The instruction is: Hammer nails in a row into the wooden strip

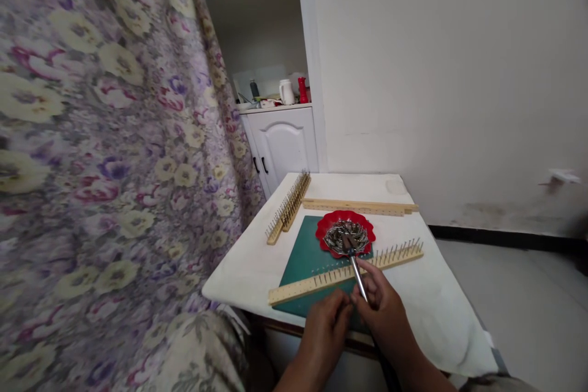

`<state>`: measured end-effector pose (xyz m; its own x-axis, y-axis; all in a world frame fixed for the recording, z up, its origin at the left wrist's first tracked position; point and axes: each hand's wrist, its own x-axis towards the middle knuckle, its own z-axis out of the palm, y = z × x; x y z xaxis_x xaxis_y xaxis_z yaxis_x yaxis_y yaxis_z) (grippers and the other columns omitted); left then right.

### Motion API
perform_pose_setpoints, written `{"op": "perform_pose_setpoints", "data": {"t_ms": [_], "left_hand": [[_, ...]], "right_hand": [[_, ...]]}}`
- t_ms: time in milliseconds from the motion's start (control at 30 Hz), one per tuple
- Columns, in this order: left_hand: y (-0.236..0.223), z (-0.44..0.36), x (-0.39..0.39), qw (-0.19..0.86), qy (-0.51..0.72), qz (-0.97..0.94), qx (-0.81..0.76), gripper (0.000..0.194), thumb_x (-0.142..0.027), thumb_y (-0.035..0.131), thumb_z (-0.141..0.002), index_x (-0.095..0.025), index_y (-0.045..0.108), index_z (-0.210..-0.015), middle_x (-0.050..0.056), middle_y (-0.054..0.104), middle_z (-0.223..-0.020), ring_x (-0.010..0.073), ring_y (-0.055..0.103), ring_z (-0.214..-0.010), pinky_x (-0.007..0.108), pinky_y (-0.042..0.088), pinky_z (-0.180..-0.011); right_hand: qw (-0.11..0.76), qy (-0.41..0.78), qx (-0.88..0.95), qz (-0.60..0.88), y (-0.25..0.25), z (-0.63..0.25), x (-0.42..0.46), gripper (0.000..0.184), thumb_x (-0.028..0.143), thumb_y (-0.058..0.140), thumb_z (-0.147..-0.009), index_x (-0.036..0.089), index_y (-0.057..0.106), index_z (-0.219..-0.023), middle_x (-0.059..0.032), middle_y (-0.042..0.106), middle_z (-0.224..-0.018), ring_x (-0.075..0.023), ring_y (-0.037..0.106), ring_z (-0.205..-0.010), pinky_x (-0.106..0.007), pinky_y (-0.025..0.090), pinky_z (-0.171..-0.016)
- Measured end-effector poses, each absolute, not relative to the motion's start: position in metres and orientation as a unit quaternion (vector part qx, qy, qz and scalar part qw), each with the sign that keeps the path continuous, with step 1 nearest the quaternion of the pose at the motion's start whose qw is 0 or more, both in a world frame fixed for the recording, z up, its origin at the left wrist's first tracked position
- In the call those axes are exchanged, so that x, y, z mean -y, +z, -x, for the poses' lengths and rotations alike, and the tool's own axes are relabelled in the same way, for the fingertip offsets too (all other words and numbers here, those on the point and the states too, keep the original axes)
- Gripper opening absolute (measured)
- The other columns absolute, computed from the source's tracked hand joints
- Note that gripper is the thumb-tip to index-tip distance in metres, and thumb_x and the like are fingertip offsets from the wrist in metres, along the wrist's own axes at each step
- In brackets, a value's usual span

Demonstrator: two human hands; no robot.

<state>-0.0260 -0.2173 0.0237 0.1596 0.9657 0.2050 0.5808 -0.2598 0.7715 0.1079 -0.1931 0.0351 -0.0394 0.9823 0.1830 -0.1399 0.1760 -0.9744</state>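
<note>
My right hand [383,303] is wrapped around the metal shaft of a hammer [358,275], whose dark head lies over the red scalloped dish [323,239]. The hammer's black grip runs down below the hand. Heaped in the dish are many loose nails [337,234]. My left hand [325,321] is closed with its fingertips pinched together, close to the right fingertips; whatever they hold is too small or hidden. Just beyond both hands a wooden strip [294,290] lies aslant across a green mat [298,257], with a row of upright nails towards its right part.
At the table's left rear are wooden strips [274,234] full of upright nails. More wooden strips [353,205] lie across the back of the white-covered table [239,275]. A floral curtain [114,165] hangs at left; a white cabinet [287,138] and wall stand behind.
</note>
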Motion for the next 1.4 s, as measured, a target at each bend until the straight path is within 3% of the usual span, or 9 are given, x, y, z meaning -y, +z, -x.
{"op": "perform_pose_setpoints", "data": {"t_ms": [133,233,433,567,1400], "left_hand": [[0.022,0.033,0.224,0.224,0.344,-0.722,-0.557,0.023,-0.029,0.041,-0.090,-0.020,0.056,-0.076,0.002,0.059,-0.069,0.0137,0.053,-0.062,0.023,0.035,-0.057],[0.023,0.048,0.225,0.197,0.372,-0.714,-0.560,0.021,-0.027,0.044,-0.088,-0.019,0.056,-0.073,0.004,0.060,-0.075,0.0150,0.055,-0.072,0.023,0.039,-0.064],[0.013,0.099,0.205,0.233,0.461,-0.584,-0.626,0.019,-0.035,0.052,-0.081,-0.018,0.058,-0.075,-0.001,0.057,-0.067,0.0134,0.051,-0.066,0.020,0.038,-0.060],[0.002,0.117,0.185,0.271,0.490,-0.529,-0.637,0.020,-0.036,0.057,-0.075,-0.016,0.059,-0.071,-0.002,0.056,-0.063,0.0122,0.050,-0.062,0.019,0.036,-0.057],[-0.013,0.108,0.172,0.218,0.444,-0.568,-0.658,0.021,-0.034,0.052,-0.078,-0.018,0.065,-0.075,0.000,0.066,-0.072,0.0145,0.058,-0.069,0.020,0.042,-0.060]], "right_hand": [[0.557,0.498,0.533,0.397,0.033,-0.103,0.197,0.046,0.017,0.062,-0.073,0.019,0.057,-0.119,0.0040,0.055,-0.063,-0.0155,0.054,-0.055,-0.025,0.046,-0.053],[0.537,0.515,0.538,0.395,0.031,-0.100,0.199,0.046,0.019,0.060,-0.077,0.019,0.052,-0.123,0.0040,0.054,-0.065,-0.0137,0.051,-0.052,-0.023,0.043,-0.048],[0.533,0.531,0.529,0.393,0.031,-0.100,0.199,0.047,0.022,0.061,-0.078,0.020,0.051,-0.125,0.0049,0.052,-0.065,-0.0097,0.040,-0.043,-0.020,0.032,-0.039],[0.539,0.517,0.534,0.397,0.032,-0.099,0.199,0.045,0.022,0.061,-0.078,0.020,0.053,-0.123,0.0045,0.053,-0.063,-0.0115,0.044,-0.047,-0.021,0.034,-0.042],[0.511,0.525,0.547,0.406,0.031,-0.097,0.200,0.045,0.022,0.062,-0.078,0.021,0.052,-0.122,0.0051,0.052,-0.064,-0.0106,0.042,-0.045,-0.021,0.036,-0.040]]}}
